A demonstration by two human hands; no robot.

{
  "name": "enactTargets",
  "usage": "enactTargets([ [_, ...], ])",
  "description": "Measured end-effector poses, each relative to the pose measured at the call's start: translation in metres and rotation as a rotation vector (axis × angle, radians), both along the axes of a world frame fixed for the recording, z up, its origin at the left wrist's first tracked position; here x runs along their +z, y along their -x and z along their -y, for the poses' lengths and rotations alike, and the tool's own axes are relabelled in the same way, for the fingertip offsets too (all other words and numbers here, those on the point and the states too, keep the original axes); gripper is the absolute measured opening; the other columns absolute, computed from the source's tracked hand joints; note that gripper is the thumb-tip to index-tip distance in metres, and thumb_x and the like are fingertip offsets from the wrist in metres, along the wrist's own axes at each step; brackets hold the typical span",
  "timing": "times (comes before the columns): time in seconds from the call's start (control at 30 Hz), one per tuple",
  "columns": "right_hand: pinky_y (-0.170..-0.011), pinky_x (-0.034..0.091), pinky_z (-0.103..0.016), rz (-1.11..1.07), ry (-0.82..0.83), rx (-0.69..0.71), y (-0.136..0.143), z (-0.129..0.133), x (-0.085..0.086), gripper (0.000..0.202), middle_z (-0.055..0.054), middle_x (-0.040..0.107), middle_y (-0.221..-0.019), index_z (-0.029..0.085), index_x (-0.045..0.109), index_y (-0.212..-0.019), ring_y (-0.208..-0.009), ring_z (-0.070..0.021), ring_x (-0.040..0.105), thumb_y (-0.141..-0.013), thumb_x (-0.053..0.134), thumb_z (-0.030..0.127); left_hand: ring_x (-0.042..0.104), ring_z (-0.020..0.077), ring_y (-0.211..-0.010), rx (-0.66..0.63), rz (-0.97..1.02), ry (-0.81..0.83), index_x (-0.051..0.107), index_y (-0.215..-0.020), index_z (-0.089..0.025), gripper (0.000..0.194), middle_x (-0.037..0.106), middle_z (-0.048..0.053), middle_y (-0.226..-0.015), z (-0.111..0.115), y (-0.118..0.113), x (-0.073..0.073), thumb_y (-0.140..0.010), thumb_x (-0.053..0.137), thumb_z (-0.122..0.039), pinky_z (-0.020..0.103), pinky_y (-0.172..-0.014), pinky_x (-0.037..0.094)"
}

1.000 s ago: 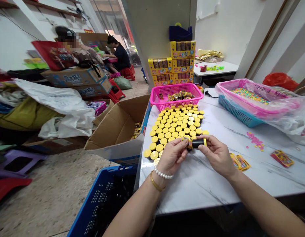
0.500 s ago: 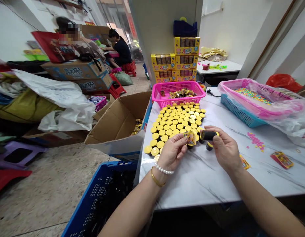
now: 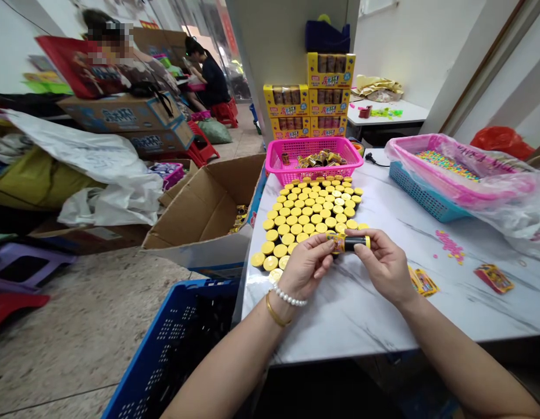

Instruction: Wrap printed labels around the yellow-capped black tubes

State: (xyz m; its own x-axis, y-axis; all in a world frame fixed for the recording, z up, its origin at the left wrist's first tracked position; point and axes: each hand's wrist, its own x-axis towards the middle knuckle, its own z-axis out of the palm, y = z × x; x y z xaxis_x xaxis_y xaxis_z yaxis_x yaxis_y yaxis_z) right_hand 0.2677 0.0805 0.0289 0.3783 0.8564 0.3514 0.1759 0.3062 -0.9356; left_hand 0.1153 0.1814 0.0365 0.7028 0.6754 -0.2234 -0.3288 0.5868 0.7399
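Pinches a printed wrapper point(image 3: 338, 242) in left hand point(image 3: 308, 261) and black tube point(image 3: 354, 242) in right hand point(image 3: 386, 265) above the tabletop point(image 3: 340, 323).

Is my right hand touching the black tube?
Touching: the head view shows the right hand pinching the black tube near its yellow end.

Yellow-capped tubs point(image 3: 304, 220) crowd the way ahead of my left grip point(image 3: 311, 256). Right of them, bare bench point(image 3: 381, 201) leaves my right grip point(image 3: 386, 262) passage.
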Motion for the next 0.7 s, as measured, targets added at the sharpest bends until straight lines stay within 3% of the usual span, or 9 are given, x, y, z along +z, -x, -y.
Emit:
enactTargets([
  [0.1,-0.088,0.061,-0.034,0.071,-0.04,-0.021,-0.0006,0.0004,-0.0039,0.026,-0.006,0.073,-0.112,0.024,0.066,-0.119,-0.096,-0.0195,0.072,-0.095,0.069,0.034,0.046,0.0001,-0.041,-0.009,-0.008,-0.05,0.064,-0.088,-0.01,0.036,0.066,0.0,-0.077,0.0021,0.0,0.0003,-0.072,0.09,-0.028,0.012,-0.03,0.023],
  [0.27,-0.091,0.061,-0.036,0.309,-0.107,-0.192,-0.0044,0.001,-0.0041,0.029,-0.008,0.07,-0.119,0.025,0.067,-0.121,-0.104,-0.0224,0.071,-0.092,0.071,0.03,0.046,0.0001,-0.041,0.008,-0.002,-0.027,0.064,-0.094,-0.01,0.04,0.066,-0.001,-0.076,0.0014,0.0,0.0008,-0.07,0.091,-0.028,0.012,-0.03,0.023],
  [0.47,-0.096,0.06,-0.038,0.334,-0.05,-0.068,-0.0068,0.0021,-0.0017,0.029,-0.009,0.072,-0.121,0.024,0.064,-0.126,-0.105,-0.0225,0.072,-0.098,0.063,0.031,0.037,-0.0011,-0.038,-0.038,0.019,0.07,0.06,-0.09,-0.012,0.039,0.058,-0.006,-0.066,-0.0035,0.001,-0.0017,-0.07,0.09,-0.026,0.01,-0.029,0.021],
  [0.7,-0.089,0.063,-0.037,0.414,-0.055,-0.108,-0.0077,0.0059,-0.0072,0.032,-0.008,0.073,-0.12,0.026,0.065,-0.125,-0.095,-0.0211,0.073,-0.094,0.069,0.029,0.035,-0.0006,-0.035,-0.072,0.009,0.058,0.057,-0.089,-0.015,0.039,0.063,-0.004,-0.071,-0.0003,0.0009,-0.0001,-0.071,0.089,-0.03,0.014,-0.028,0.015],
])
